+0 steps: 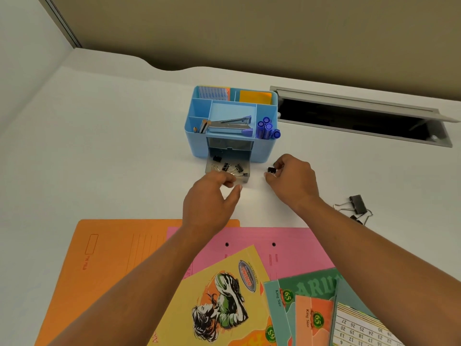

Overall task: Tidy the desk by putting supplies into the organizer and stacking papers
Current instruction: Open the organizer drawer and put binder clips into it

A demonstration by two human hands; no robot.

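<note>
A blue desk organizer [265, 146] stands on the white desk, holding a stapler [228, 126], blue pens [267, 128], pencils and sticky notes. Its clear drawer [245, 179] is pulled out and holds several black binder clips [230, 167]. My left hand [210, 203] reaches to the drawer's front edge, fingers curled at it. To the right of the drawer, my right hand [291, 181] pinches a small black binder clip [272, 170]. Two more binder clips [356, 207] lie on the desk at the right.
An orange folder [112, 265], a pink folder [294, 250], a yellow notebook [224, 300] and green and orange booklets [314, 313] lie spread at the near edge. An open cable slot [361, 116] is in the desk behind the organizer on the right.
</note>
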